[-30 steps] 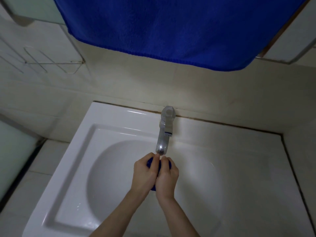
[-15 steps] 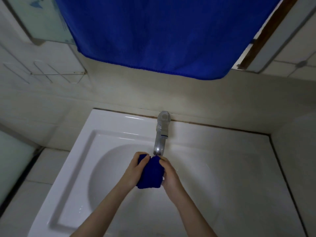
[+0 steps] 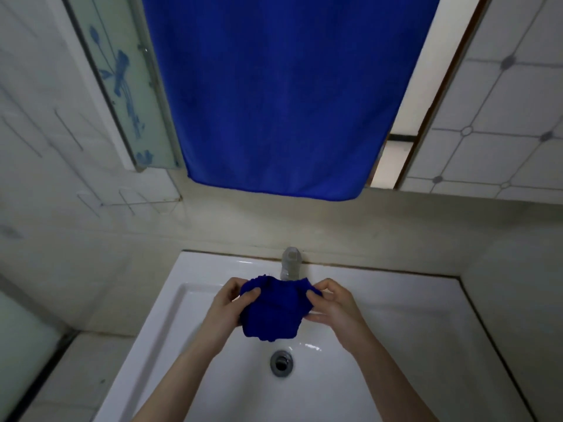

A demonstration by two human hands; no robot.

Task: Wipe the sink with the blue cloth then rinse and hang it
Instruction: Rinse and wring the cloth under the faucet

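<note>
Above the white ceramic sink, the small bunched blue cloth is held between both hands. Left hand and right hand pinch its upper corners with curled fingers, just near the metal faucet; a big blue towel hangs on the far wall.

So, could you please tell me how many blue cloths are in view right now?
2. One small cloth is gripped between the left hand and right hand above the sink; one large cloth hangs on the wall behind it. No others show.
</note>
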